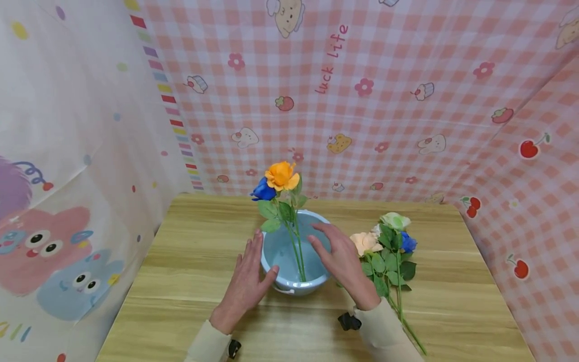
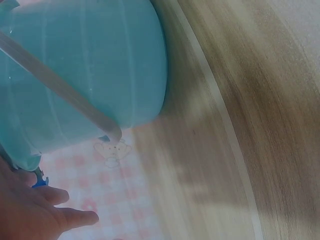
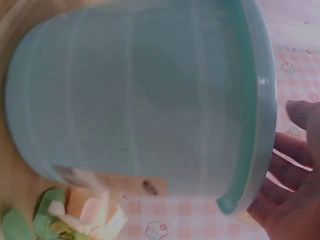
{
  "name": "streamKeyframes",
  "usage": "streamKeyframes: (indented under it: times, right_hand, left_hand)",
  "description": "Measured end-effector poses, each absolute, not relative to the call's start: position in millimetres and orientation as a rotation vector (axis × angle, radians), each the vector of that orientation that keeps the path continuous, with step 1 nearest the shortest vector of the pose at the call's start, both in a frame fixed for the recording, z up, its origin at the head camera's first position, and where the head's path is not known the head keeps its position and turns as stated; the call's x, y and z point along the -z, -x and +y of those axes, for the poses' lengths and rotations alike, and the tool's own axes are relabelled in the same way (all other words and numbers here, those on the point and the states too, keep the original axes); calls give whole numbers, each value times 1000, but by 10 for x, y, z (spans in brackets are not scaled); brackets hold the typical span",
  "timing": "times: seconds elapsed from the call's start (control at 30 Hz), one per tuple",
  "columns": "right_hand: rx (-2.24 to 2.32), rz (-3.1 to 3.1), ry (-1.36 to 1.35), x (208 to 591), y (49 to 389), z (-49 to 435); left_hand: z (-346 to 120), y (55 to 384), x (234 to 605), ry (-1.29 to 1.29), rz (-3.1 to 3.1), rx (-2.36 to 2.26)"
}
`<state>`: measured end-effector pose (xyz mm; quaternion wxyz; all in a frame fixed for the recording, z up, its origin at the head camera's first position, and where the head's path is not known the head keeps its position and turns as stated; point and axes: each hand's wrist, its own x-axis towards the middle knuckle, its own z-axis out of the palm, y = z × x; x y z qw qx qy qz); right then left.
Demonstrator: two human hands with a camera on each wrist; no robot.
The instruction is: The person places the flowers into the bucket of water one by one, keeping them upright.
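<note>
Hanging at the back, a pink checked cloth [image 1: 307, 125] is behind a wooden table [image 1: 203, 221]. On the table sits a blue bucket [image 1: 277, 251], and a bunch of flowers [image 1: 391, 265] lies just right of it. An orange flower [image 1: 282, 176] and a blue flower [image 1: 264, 190] lean in the bucket, heads up high. The left hand [image 1: 246, 280] is at the bucket's left side and the right hand [image 1: 346, 261] at its right, both with fingers spread, but whether they touch it is hard to tell

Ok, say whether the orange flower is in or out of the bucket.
In: the flower has its stem down inside the bucket, its bloom sticking out above.
</note>
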<state>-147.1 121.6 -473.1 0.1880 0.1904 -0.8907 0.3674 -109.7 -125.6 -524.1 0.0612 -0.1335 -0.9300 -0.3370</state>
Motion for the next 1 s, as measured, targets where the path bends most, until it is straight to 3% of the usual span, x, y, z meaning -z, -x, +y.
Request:
streamKeyframes:
  times: [0.37, 1.0]
  right_hand:
    - [-992, -2325, -463, 4945, 1260, 1503]
    - [-755, -2585, -246, 5317, 1068, 2089]
  left_hand:
    - [-1258, 1098, 5250, 395, -2819, 1012]
    - [-1258, 1111, 5272, 408, -2779, 1027]
